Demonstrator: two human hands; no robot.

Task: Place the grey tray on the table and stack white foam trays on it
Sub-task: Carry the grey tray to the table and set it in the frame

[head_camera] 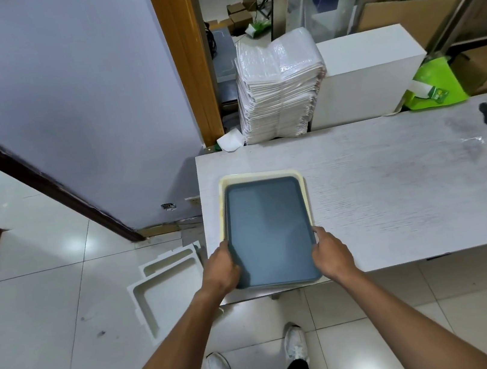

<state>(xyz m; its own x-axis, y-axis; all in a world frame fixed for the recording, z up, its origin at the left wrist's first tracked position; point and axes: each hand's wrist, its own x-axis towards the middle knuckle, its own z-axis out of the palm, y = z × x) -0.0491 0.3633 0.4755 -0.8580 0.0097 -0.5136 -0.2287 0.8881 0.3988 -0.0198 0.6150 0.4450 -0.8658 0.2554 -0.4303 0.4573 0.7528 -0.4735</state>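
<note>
Currently both hands' fingers clamp the grey tray [270,232]: left hand [220,269], right hand [332,251]. Fingertips hidden underneath. Tray over cream tray [224,187] at table [394,187] corner; contact unclear.

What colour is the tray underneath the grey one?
Pale cream-yellow; its rim shows around the grey tray in the head view.

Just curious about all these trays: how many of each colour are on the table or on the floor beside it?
Grey tray, held by both hands: 1
Cream tray under it: 1
White foam trays on the floor: 2
Total: 4
</note>
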